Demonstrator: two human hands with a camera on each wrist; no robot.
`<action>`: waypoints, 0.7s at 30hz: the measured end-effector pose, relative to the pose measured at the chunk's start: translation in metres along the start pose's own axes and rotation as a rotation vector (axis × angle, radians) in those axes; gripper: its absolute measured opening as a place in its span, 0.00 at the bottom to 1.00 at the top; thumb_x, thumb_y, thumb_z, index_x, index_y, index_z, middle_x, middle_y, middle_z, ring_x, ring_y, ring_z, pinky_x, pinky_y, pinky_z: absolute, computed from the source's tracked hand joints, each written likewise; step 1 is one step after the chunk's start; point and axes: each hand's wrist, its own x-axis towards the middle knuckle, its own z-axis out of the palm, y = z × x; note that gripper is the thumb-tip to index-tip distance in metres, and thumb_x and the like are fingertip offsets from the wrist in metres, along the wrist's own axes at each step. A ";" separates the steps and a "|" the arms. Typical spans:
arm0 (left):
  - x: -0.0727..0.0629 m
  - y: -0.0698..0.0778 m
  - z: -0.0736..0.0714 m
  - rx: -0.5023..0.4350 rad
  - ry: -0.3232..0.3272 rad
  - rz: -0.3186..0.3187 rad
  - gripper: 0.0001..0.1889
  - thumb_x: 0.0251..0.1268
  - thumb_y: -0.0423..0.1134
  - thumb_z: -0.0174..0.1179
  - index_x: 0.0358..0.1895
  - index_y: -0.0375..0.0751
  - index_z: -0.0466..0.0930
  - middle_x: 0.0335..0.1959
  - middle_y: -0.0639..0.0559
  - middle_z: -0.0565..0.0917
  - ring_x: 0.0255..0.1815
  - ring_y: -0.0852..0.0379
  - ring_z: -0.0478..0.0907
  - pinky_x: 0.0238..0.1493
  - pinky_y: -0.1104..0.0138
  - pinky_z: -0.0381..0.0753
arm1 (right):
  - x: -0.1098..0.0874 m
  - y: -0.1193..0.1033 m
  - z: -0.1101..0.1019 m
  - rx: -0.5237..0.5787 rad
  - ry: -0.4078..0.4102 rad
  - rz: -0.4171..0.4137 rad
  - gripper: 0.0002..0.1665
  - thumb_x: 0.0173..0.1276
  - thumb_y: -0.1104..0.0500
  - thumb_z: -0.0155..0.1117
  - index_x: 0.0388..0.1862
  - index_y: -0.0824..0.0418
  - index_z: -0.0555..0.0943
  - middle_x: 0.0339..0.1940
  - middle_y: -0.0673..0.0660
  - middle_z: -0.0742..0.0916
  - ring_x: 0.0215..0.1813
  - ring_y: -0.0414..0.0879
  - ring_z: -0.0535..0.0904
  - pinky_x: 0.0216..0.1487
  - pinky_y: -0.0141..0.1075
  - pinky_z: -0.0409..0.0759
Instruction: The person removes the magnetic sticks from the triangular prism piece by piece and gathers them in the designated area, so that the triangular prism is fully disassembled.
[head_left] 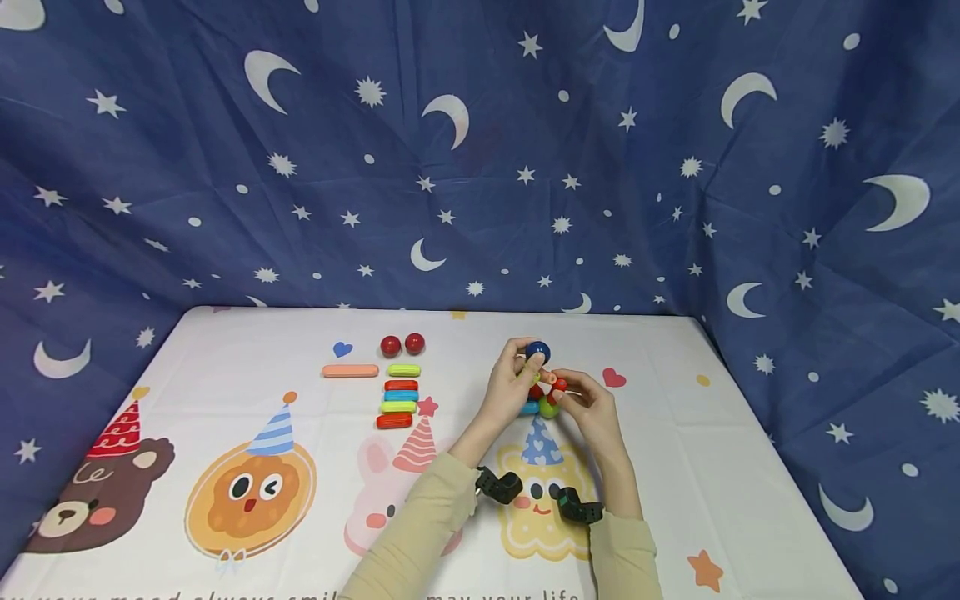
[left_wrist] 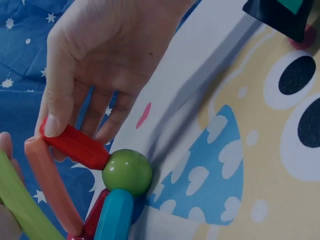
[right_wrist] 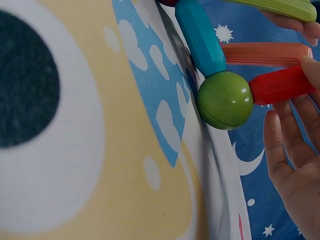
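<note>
Small magnetic rods and balls are joined in a partly built frame between the hands. My left hand [head_left: 507, 385] grips the dark blue ball [head_left: 537, 352] at its top, thumb in front. A yellow-green rod [left_wrist: 19, 200] and an orange rod [left_wrist: 56, 187] slope down beneath it. With its thumb and fingers, my right hand [head_left: 597, 410] pinches a red rod [left_wrist: 80, 148], whose other end meets a green ball [right_wrist: 226, 100]. From that ball a blue rod [right_wrist: 201, 37] runs low, close to the tablecloth. The orange rod's upper end is right beside the pinched red end.
To the left lie two red balls [head_left: 391, 347], an orange rod [head_left: 350, 371] and a column of several short rods [head_left: 401, 396] in red, blue and yellow-green. The white tablecloth [head_left: 720, 433] has printed cartoons. A blue star-patterned curtain [head_left: 480, 167] stands behind and beside the table.
</note>
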 end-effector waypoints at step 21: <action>0.003 -0.015 -0.040 -0.153 0.171 -0.067 0.20 0.72 0.41 0.53 0.62 0.37 0.68 0.51 0.43 0.78 0.48 0.54 0.78 0.53 0.67 0.80 | -0.001 -0.001 0.001 -0.028 0.004 0.045 0.19 0.65 0.65 0.64 0.55 0.63 0.80 0.54 0.61 0.82 0.48 0.39 0.78 0.49 0.22 0.77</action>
